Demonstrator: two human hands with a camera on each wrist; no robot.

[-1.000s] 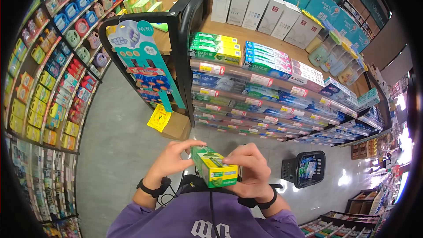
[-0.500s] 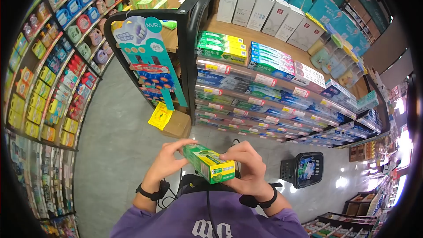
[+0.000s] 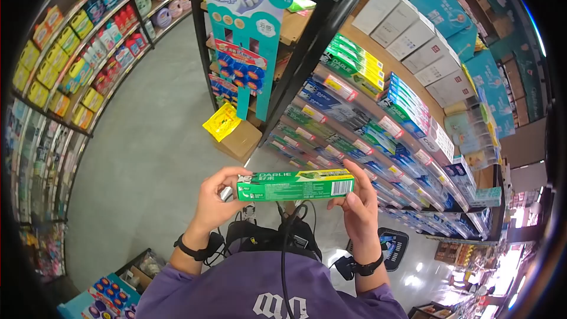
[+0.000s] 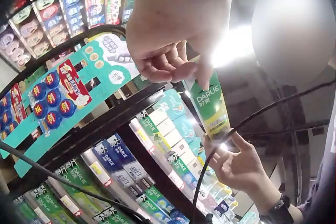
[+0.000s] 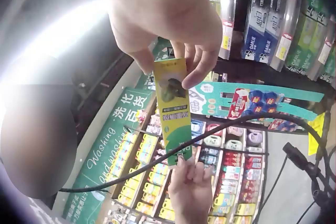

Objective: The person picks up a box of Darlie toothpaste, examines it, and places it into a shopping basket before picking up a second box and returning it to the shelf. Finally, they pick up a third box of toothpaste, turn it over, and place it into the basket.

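A green and yellow Darlie toothpaste box (image 3: 289,185) is held level in front of the purple shirt, its long printed side with the barcode facing the head camera. My left hand (image 3: 214,197) pinches the box's left end between thumb and fingers. At the other end, by the barcode, my right hand (image 3: 361,204) grips with thumb and fingers. The left wrist view shows the box's green face (image 4: 211,103) stretching from one hand to the other. Seen from the right wrist, its yellow part (image 5: 172,85) lies between the right thumb and fingers.
Toothpaste shelves (image 3: 354,127) stand ahead to the right, with white boxes (image 3: 407,35) on top. A teal display panel (image 3: 245,35) hangs at the rack's end, above a brown carton (image 3: 239,145). A black basket (image 3: 397,248) sits on the floor at right. Cables dangle before the body.
Both hands have turned the box from pointing away to lying crosswise, its long side now showing. The right hand has shifted to the right end. The head view has swung, moving the shelves rightward.
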